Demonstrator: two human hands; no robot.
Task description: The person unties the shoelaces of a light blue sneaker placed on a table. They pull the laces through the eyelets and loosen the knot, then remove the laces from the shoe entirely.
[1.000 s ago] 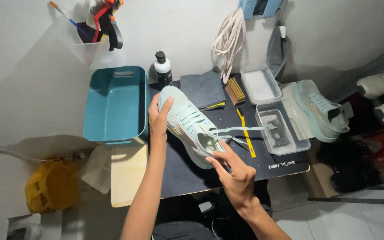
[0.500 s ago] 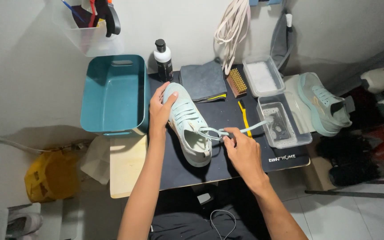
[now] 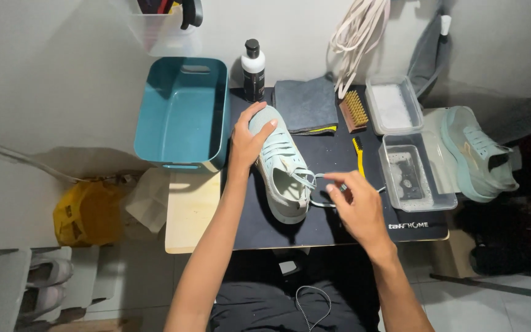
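My left hand (image 3: 248,140) is clamped over the toe of the pale mint sneaker (image 3: 283,166), which lies in the middle of the frame on the black mat (image 3: 259,230), while my right hand (image 3: 357,206) pinches the loose shoelace (image 3: 318,184) just right of the shoe's collar. The sneaker looks light, with a soft knit upper that gives under my palm, so I judge the firmer toe and sole edge the best grip, and the lace is thin, limp and likely to slip unless pinched near its end. A teal basin (image 3: 182,110) sits upper left, a brush (image 3: 356,110) and the other sneaker (image 3: 477,157) to the right.
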